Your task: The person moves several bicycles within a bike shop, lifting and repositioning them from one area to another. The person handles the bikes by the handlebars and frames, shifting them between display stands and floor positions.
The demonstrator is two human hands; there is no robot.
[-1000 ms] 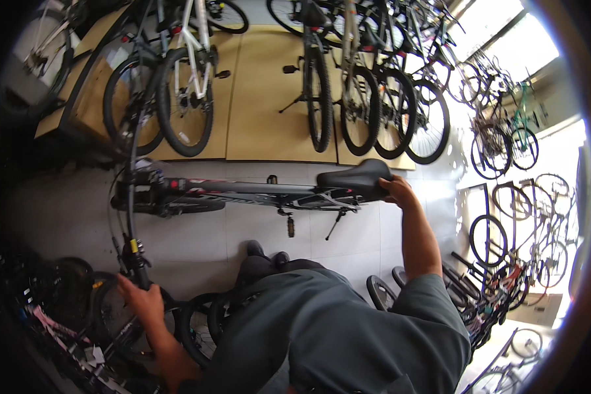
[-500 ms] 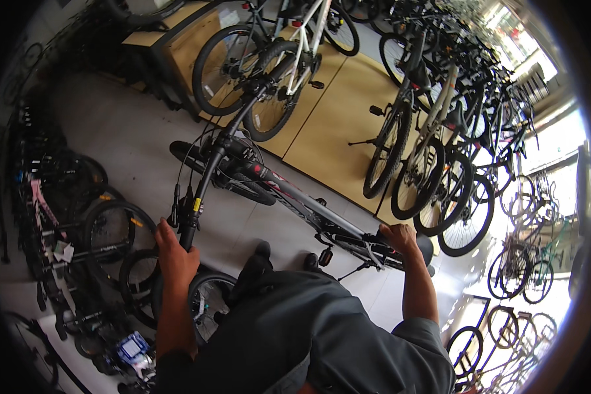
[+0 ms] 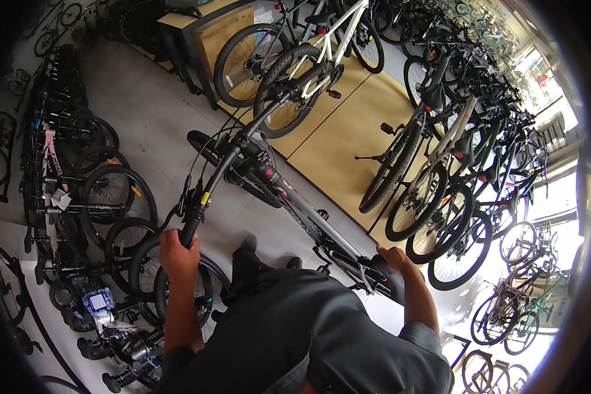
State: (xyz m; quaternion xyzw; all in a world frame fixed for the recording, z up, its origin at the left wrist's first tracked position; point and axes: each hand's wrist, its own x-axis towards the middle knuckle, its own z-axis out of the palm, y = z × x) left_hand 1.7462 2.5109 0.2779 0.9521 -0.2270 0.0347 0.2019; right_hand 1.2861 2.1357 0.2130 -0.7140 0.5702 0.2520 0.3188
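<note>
A grey floor (image 3: 157,118) spreads beneath everything, with a low tan platform (image 3: 348,111) across its far side. On the right of that platform, a row of parked bicycles (image 3: 397,167) stands packed side by side, probably to save room; a white bicycle (image 3: 352,21) stands farther left. Another row, including a pink-framed bicycle (image 3: 50,148), lines the left side.

Between these rows, just in front of the person, is the grey-and-black bicycle (image 3: 318,226), with its front wheel (image 3: 200,142) toward the far left and its saddle (image 3: 391,282) toward the near right. Both hands hold it, at widely spaced points: one at the front, one at the rear, a hold that likely steadies it upright while giving control over the direction of the wheel.

Its handlebar (image 3: 228,156) slants from near left to far right. The left hand (image 3: 179,253) wraps around the near black grip (image 3: 190,228), knuckles upward, forearm almost straight. The right hand (image 3: 392,258) is closed over the saddle, wrist bent, forearm angling leftward; its fingers are partly hidden, so exactly how they tuck around the edge is unclear. A small yellow mark (image 3: 205,198) sits on the handlebar just beyond the grip.
</note>
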